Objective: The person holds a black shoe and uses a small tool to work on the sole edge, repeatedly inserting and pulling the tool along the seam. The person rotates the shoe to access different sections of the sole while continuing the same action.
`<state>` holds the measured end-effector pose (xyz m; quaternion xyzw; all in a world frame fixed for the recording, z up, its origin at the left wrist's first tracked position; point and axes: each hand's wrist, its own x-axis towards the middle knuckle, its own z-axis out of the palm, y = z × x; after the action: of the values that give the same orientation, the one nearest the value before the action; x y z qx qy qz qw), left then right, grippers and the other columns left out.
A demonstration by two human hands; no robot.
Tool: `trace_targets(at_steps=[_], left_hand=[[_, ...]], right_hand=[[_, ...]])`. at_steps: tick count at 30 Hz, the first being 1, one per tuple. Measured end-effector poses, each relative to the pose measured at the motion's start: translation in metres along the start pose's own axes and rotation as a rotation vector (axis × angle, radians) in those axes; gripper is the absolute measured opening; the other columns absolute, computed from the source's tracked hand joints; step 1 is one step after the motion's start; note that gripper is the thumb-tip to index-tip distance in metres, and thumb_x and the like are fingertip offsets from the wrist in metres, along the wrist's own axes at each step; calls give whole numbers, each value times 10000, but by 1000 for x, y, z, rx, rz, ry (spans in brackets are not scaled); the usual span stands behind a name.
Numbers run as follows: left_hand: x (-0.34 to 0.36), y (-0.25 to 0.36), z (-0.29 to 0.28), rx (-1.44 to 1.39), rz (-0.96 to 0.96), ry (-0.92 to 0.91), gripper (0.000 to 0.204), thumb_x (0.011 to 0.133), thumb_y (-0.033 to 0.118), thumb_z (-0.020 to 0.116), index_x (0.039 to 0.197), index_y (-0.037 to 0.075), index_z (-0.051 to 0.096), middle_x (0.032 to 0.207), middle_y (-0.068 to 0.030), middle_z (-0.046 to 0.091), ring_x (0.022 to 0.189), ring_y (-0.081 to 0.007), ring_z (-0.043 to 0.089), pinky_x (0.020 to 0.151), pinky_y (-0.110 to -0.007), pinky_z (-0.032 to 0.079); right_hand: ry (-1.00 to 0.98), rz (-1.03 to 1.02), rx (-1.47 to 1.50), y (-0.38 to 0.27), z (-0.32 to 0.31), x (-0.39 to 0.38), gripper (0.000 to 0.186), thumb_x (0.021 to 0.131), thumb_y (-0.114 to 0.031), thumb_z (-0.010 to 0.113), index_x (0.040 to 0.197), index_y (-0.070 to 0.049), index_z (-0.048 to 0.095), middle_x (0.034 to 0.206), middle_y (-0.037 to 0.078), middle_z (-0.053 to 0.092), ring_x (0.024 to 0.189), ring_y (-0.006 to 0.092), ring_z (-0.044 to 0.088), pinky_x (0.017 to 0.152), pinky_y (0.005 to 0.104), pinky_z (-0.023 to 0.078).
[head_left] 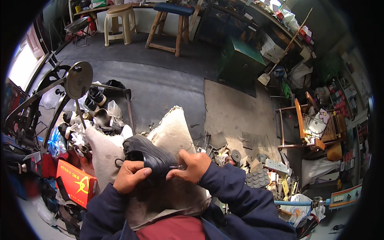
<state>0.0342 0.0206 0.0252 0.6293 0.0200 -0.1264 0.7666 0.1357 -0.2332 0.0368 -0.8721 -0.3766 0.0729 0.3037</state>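
Observation:
A black shoe (pixel 141 147) rests over my lap on a pale, worn cloth (pixel 172 127), its opening to the left. My left hand (pixel 131 175) grips the shoe's near left edge, thumb on top and the other fingers mostly hidden. On the shoe's right side my right hand (pixel 191 166) pinches a thin metal tool (pixel 174 167). The tool's tip meets the black upper, though its exact kind is too small to make out. A small dark loop (pixel 119 162) sticks out by the left hand.
A hand-cranked machine with a round wheel (pixel 79 80) stands at left, near piled shoes (pixel 95 97) and a red box (pixel 78 182). Tools and scraps (pixel 256 168) lie at right. Farther off are stools (pixel 170 9), a green box (pixel 242 60) and a wooden chair (pixel 300 120).

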Motion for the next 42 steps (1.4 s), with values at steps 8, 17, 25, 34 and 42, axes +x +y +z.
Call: trace_targets(at_steps=[8, 17, 25, 34, 42], left_hand=[[-4, 0, 5, -48, -9, 112, 223, 975, 159, 695, 851, -25, 672, 866, 15, 564, 816, -65, 507, 704, -265, 403], [5, -15, 7, -179, -22, 76, 329, 1066, 305, 603, 1142, -6, 685, 1059, -8, 711, 991, -82, 621, 898, -273, 498], [9, -14, 15, -263, -66, 144, 303, 1086, 273, 577, 1152, -1, 687, 1034, -4, 722, 922, -79, 643, 879, -264, 521], [6, -9, 8, 57, -4, 104, 320, 1096, 285, 562, 1124, -15, 669, 1054, -6, 706, 967, -86, 615, 871, -290, 512], [-45, 34, -36, 999, 172, 256, 258, 983, 218, 683, 872, -10, 635, 841, -136, 637, 719, -300, 626, 665, -399, 493]], right_hand=[[-19, 94, -147, 31, -4, -18, 634, 720, -578, 900, 716, -21, 597, 560, 153, 570, 503, 351, 589, 519, 389, 493], [-51, 264, 1244, -3, 0, -60, 836, 891, -280, 731, 1572, 13, 344, 859, -28, 501, 731, 56, 446, 650, 205, 341], [98, 189, 1843, -27, 7, -43, 176, 996, -182, 642, 1024, -10, 618, 673, -41, 480, 514, 25, 342, 483, 230, 270], [228, 178, 441, -29, 29, -29, 544, 704, -363, 983, 875, -69, 559, 654, 5, 507, 548, 96, 472, 498, 264, 387], [291, 174, 372, -35, 46, -11, 614, 686, -360, 996, 934, -74, 514, 681, 39, 533, 544, 144, 515, 526, 294, 472]])
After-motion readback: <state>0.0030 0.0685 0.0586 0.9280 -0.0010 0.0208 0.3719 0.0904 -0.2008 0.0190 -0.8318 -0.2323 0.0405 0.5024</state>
